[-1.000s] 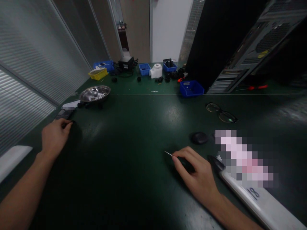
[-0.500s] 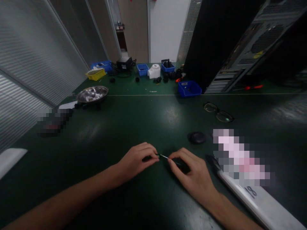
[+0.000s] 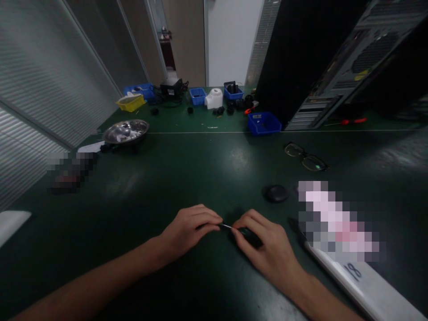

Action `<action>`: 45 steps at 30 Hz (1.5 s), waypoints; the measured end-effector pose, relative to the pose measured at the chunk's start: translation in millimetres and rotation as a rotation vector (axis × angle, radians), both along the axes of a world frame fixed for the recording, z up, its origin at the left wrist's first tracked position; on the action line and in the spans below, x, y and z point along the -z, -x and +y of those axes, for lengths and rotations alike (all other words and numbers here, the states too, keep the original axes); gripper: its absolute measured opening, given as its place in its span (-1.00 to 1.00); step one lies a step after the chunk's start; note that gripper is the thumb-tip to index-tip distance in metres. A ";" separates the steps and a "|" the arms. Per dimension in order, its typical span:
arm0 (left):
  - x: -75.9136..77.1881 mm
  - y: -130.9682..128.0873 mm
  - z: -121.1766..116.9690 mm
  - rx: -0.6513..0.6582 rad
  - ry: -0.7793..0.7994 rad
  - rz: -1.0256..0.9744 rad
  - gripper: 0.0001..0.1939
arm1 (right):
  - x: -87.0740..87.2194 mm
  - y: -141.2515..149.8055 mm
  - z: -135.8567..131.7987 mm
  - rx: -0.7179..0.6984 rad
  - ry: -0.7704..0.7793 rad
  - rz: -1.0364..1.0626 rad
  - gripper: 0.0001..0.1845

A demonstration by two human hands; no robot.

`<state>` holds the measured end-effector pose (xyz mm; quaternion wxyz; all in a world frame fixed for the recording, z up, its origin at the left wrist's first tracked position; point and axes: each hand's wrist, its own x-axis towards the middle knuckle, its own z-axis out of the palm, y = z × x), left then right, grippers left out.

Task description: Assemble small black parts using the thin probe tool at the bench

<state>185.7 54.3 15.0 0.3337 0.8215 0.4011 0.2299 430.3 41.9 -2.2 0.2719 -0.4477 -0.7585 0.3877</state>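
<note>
Head view: both hands are apart, facing each other low ctr over the green table [image 3: 187, 165], w/ a thin metal rod [image 3: 226, 226] bridging the gap btwn fingertips. R hand [image 3: 267, 243] is closed in a pinch on the rod's R end; a dark shape shows under its curled fingers, can't tell what. L hand [image 3: 189, 227] has thumb & fingers pinched on a small dk bit [image 3: 220, 224] at the rod's L end; too small to ID.

R side: blk puck [image 3: 277, 193] sits just beyond R hand, glasses [image 3: 306, 157] farther back, & a white bar [image 3: 371, 281] marked "18" runs beside R forearm, w/ a pixelated pink item [image 3: 334, 214] by its far end. L side: steel bowl [image 3: 125, 132] w/ white bits in it, plus a pixelated dk item [image 3: 73, 174] nearer the L edge.

Back of table, L to R: yellow bin [image 3: 131, 103], blk box [image 3: 171, 88] w/ cables, white housing [image 3: 214, 99], orange-handled tool [image 3: 250, 108], dk blue bin [image 3: 264, 125]. PC case [image 3: 347, 67] stands back R.
</note>
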 end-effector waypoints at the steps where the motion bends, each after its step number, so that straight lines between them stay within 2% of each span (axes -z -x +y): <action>1: 0.1 -0.2 0.0 0.004 -0.016 -0.008 -0.80 | 0.2 0.2 0.0 -0.005 -0.004 0.008 -0.82; 9: 3.4 0.4 -6.5 0.095 -0.098 0.042 -0.76 | 1.0 2.0 -1.5 -0.042 -0.024 -0.079 -0.84; 14: 3.3 0.2 -9.2 0.120 -0.101 0.033 -0.73 | 1.0 2.0 -1.1 -0.039 -0.028 -0.011 -0.82; 19: -1.7 -1.6 -8.1 0.109 -0.050 0.160 -0.62 | 0.7 0.3 0.4 0.038 -0.027 0.042 -0.81; 25: -6.9 -10.7 -3.9 0.126 -0.037 0.296 -0.56 | 7.9 -1.7 3.3 0.076 -0.136 -0.193 -0.81; 28: -10.1 -10.7 -4.0 0.100 0.028 0.280 -0.53 | 9.5 -4.0 5.7 0.077 -0.186 -0.304 -0.81; 31: -11.3 -6.9 -5.2 0.058 0.097 0.209 -0.60 | 8.7 -5.7 7.2 0.106 -0.179 -0.349 -0.82; 34: -10.7 -9.1 -4.6 0.049 0.078 0.176 -0.73 | 8.2 -6.0 8.1 0.173 -0.152 -0.382 -0.80; 40: -9.5 -40.8 0.8 0.032 0.007 0.244 -0.75 | 9.3 -6.4 7.9 0.273 -0.137 -0.316 -0.79; 45: -10.8 -46.6 5.1 -0.039 0.094 0.230 -0.76 | 7.6 -6.3 6.7 0.279 -0.109 -0.237 -0.78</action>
